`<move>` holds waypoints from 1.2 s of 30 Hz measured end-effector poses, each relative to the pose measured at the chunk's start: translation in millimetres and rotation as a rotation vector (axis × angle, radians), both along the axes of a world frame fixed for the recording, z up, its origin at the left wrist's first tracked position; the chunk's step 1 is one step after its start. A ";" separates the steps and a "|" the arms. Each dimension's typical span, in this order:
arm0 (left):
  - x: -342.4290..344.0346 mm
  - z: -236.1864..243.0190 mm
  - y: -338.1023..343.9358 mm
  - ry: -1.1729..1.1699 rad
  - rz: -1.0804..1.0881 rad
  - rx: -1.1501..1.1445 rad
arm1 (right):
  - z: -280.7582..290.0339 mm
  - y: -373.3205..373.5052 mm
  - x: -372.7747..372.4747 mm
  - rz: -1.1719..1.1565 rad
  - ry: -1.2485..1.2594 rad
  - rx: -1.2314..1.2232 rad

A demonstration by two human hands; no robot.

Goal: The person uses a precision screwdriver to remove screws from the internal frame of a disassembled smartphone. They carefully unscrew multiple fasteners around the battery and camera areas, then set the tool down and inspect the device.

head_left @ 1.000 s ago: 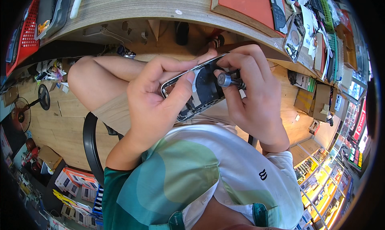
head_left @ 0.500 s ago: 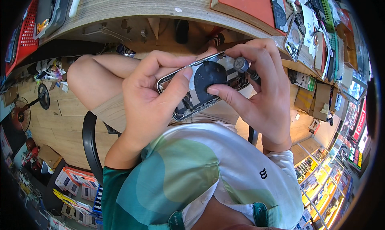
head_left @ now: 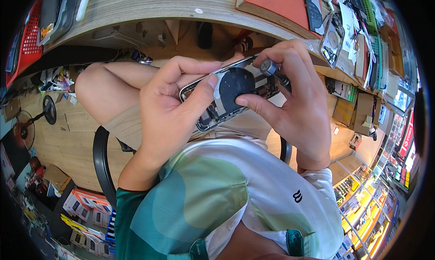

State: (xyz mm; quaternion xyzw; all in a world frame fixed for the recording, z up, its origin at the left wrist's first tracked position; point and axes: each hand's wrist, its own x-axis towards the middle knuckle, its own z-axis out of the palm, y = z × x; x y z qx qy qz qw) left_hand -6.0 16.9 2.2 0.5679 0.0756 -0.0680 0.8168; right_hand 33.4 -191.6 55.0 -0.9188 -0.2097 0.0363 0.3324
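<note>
An opened phone housing [head_left: 213, 116] with bared inner parts is held tilted above my lap. A round black pad [head_left: 239, 85] lies across its middle, edged by a silver-grey strip. My left hand [head_left: 170, 101] grips the left end, thumb on top and fingers along the far edge. My right hand [head_left: 297, 101] pinches the right end, its thumb pressed near the black pad. Tucked in the right hand's curled fingers is a screwdriver [head_left: 268, 68], its round grey cap pointing up and its tip hidden.
Ahead is a wooden desk [head_left: 149, 8] with a red-orange board [head_left: 272, 8] and a black phone battery [head_left: 312, 13] on it. Another phone part [head_left: 333, 40] sits at the desk's right edge. A red basket [head_left: 31, 45] is at the left, and a chair armrest [head_left: 103, 165] curves beside me.
The phone housing has tilted slightly in my hands. My right hand has turned a little, shifting the screwdriver cap left and up. Both hands keep their hold.
</note>
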 end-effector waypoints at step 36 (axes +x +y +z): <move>5.1 -4.2 6.0 0.041 -0.105 -0.154 | 9.1 -0.4 32.5 0.177 0.006 0.162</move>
